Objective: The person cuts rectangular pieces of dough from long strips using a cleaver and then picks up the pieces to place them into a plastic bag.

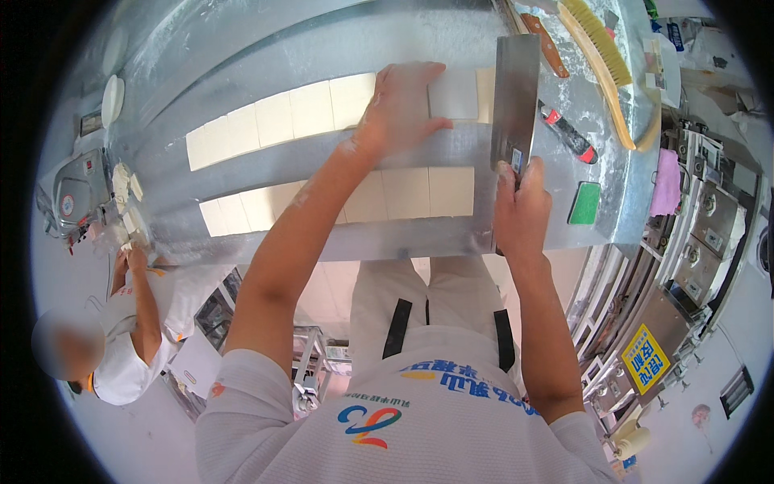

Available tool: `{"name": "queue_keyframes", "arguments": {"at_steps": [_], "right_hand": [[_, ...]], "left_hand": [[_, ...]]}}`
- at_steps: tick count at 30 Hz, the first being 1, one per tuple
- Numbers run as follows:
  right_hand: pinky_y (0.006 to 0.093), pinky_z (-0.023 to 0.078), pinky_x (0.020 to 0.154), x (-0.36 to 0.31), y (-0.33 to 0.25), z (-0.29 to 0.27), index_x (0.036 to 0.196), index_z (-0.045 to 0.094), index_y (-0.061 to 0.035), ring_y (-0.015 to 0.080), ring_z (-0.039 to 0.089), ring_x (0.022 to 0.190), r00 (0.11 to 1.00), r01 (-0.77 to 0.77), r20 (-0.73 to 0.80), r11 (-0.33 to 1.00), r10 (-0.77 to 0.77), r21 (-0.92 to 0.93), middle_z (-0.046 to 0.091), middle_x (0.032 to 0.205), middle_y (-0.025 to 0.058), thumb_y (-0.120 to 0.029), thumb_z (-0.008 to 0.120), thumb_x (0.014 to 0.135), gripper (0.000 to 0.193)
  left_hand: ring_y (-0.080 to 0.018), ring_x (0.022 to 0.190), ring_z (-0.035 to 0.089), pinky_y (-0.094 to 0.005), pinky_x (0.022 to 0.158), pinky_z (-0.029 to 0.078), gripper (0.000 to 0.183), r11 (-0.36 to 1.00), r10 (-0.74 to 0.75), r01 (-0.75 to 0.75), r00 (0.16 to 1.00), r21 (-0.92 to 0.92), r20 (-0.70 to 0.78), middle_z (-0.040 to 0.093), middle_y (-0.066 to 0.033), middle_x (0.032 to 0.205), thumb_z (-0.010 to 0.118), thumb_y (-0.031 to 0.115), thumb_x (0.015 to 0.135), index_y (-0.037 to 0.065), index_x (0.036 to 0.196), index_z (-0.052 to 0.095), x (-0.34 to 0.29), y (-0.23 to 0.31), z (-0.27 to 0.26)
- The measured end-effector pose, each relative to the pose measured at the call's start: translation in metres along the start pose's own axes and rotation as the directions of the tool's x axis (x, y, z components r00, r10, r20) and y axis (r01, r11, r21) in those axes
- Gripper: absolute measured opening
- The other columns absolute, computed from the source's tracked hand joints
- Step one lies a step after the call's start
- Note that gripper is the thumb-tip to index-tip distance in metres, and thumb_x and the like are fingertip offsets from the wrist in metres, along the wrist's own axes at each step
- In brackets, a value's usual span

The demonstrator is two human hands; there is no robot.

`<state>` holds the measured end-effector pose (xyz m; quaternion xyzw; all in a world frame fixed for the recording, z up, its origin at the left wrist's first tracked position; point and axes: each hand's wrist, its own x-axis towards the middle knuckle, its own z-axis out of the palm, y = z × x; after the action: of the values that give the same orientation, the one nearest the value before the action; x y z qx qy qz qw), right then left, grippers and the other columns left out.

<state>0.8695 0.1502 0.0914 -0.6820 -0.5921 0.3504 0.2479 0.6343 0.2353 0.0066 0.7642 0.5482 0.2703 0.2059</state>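
Observation:
My left hand (395, 109) reaches over the far row of pale dough squares (310, 106). Its thumb and fingers straddle opposite edges of a flat grey square plate (454, 95) lying in line with that row. A narrow strip of dough (485, 95) shows between the plate and the cleaver. In my right hand (522, 211) is the handle of a wide-bladed cleaver (514, 101), its blade pointing away from me across the row's right end. A nearer row of dough squares (407, 194) runs parallel, partly covered by my left forearm.
Right of the cleaver lie a wooden-handled tool (548, 47), a bristle brush (601, 48), a black-and-red object (568, 133) and a green block (584, 203) on the floury metal table (322, 36). A co-worker (137, 347) handles dough at the left, near a kitchen scale (79, 194).

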Motion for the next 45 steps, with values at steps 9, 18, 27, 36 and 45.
{"name": "queue_keyframes", "arguments": {"at_steps": [9, 18, 27, 36, 45], "right_hand": [[0.0510, 0.047, 0.057, 0.015, -0.007, 0.011, 0.105, 0.046, 0.0012, 0.0493, 0.066, 0.066, 0.999, 0.044, 0.022, 0.998, -0.043, -0.052, 0.061, 0.069, 0.0268, -0.008, 0.061, 0.107, 0.018], [0.0582, 0.048, 0.061, 0.023, -0.021, 0.022, 0.108, 0.046, 0.0019, 0.0526, 0.067, 0.069, 1.000, 0.023, 0.016, 0.987, -0.021, -0.157, 0.065, 0.071, 0.0289, -0.008, 0.060, 0.106, 0.016], [0.0604, 0.049, 0.063, 0.029, -0.026, 0.030, 0.113, 0.046, 0.0026, 0.0547, 0.068, 0.071, 0.999, -0.007, 0.048, 0.979, 0.017, -0.202, 0.066, 0.072, 0.0306, -0.006, 0.058, 0.105, 0.016], [0.0622, 0.055, 0.077, 0.034, -0.025, 0.040, 0.116, 0.044, 0.0043, 0.0565, 0.070, 0.088, 0.971, -0.142, 0.148, 0.954, 0.186, -0.265, 0.070, 0.089, 0.0351, -0.006, 0.058, 0.104, 0.020], [0.0613, 0.053, 0.073, 0.027, -0.004, 0.041, 0.113, 0.045, 0.0016, 0.0531, 0.071, 0.085, 0.991, -0.091, 0.081, 0.977, 0.109, -0.193, 0.070, 0.085, 0.0318, -0.009, 0.059, 0.106, 0.019]], "left_hand": [[-0.0372, 0.137, 0.054, -0.0514, 0.120, 0.038, 0.085, 0.996, -0.023, 0.023, 1.000, -0.084, 0.004, 0.063, -0.0130, 0.145, 0.096, 0.033, 0.075, 0.014, 0.149, 0.058, 0.000, 0.000, -0.004], [-0.0346, 0.139, 0.053, -0.0507, 0.121, 0.037, 0.077, 0.996, 0.047, -0.048, 0.999, -0.071, -0.023, 0.063, -0.0079, 0.150, 0.094, 0.033, 0.076, 0.014, 0.145, 0.064, 0.000, -0.004, -0.003], [-0.0323, 0.138, 0.054, -0.0498, 0.120, 0.039, 0.071, 0.996, 0.072, -0.073, 0.997, -0.045, -0.034, 0.063, -0.0046, 0.150, 0.094, 0.034, 0.076, 0.013, 0.140, 0.069, 0.000, -0.011, 0.002], [-0.0335, 0.134, 0.058, -0.0506, 0.117, 0.041, 0.073, 0.996, 0.079, -0.080, 0.997, -0.027, -0.025, 0.064, -0.0068, 0.149, 0.095, 0.033, 0.074, 0.012, 0.139, 0.069, 0.002, -0.009, 0.000], [-0.0357, 0.135, 0.056, -0.0510, 0.116, 0.040, 0.072, 0.996, 0.072, -0.071, 0.997, -0.046, 0.028, 0.063, -0.0106, 0.148, 0.093, 0.032, 0.078, 0.010, 0.140, 0.067, 0.004, 0.001, -0.007]]}}
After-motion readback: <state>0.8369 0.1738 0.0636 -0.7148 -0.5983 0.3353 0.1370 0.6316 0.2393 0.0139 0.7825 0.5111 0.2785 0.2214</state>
